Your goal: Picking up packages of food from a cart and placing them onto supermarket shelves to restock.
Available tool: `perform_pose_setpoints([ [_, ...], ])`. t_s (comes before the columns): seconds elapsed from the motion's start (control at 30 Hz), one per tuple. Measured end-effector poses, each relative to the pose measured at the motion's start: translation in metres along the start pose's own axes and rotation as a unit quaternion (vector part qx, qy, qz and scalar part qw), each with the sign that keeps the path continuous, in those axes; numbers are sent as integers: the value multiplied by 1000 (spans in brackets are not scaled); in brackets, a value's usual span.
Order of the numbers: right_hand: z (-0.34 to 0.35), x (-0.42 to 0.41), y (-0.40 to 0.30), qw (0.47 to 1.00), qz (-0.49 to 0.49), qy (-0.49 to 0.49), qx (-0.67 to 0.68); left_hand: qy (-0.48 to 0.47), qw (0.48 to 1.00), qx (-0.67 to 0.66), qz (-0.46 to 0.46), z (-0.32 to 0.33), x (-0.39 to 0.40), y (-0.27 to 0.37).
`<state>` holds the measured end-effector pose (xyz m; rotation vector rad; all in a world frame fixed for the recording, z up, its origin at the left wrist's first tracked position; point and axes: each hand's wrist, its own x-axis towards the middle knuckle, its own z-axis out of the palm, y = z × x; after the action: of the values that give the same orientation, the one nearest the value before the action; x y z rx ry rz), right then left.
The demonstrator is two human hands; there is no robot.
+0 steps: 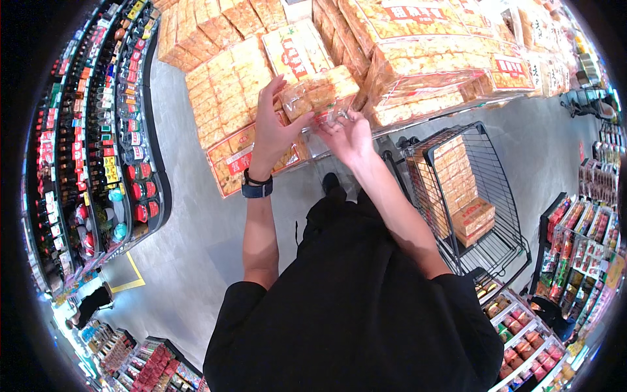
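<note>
A clear-wrapped pack of pale golden pastry blocks [321,90] lies tilted near the front edge of a display piled with similar packs. Beside its left end is my left hand [274,117], palm inward, fingers apart; whether it touches the wrap cannot be told. My right hand [345,134] is at the pack's lower right corner, palm up, its curled fingers at the loose plastic film. Behind the pack lies a flat pack with a printed label [296,49]. To the left spreads a broad layer of wrapped pastry blocks [220,93].
A black wire shopping cart [490,181] holding more pastry packs stands to the right. Taller pastry stacks [421,59] rise at the back right. Curved shelves of bottles and jars [108,142] line the left. One person [93,306] is at the lower left, another [551,313] at the lower right.
</note>
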<state>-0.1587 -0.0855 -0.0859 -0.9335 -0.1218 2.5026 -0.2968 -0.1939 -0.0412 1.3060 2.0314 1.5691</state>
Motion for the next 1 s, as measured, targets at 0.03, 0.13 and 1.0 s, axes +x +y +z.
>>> perform_pose_setpoints([
  [0.03, -10, -7, -5, 1000, 1, 5, 0, 12, 1000, 1, 2, 0, -1, -1],
  [0.13, -25, -47, -19, 988, 76, -131, -15, 45, 999, 17, -9, -6, -6, 1],
  [1.0, -627, -228, -361, 566, -221, 619, -498, 201, 976, 86, 11, 215, -19, 161],
])
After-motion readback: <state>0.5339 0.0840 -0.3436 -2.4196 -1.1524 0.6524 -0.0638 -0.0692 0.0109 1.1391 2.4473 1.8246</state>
